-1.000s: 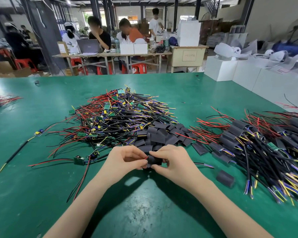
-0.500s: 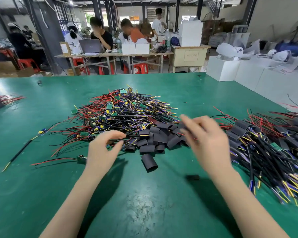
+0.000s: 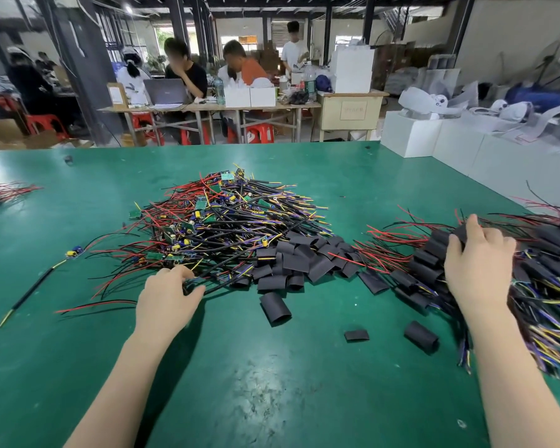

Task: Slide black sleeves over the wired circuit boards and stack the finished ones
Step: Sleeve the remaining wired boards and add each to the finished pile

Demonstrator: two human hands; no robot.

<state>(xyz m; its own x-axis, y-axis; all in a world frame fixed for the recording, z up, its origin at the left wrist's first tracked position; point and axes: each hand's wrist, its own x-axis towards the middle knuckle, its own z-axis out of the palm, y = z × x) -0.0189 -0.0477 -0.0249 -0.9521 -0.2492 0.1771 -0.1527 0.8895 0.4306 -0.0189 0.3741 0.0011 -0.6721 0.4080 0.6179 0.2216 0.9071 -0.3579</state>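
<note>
The green table (image 3: pixel 272 383) lies bare across the lower middle of the frame, between the two forearms, giving wide passage toward the centre. At centre, the tangled pile of wired circuit boards (image 3: pixel 220 221) blocks the way forward, and a cluster of loose black sleeves (image 3: pixel 301 257) closes its lower right edge. Three stray sleeves lie apart on the bare stretch: one at centre (image 3: pixel 275 308), a flat one (image 3: pixel 356 335) and a round one (image 3: pixel 421 337) at lower right. The stack of finished boards (image 3: pixel 547 286) fills the right edge. A black wire (image 3: pixel 29 292) crosses the open left side, near a small bundle (image 3: pixel 4 192) at the left edge.
</note>
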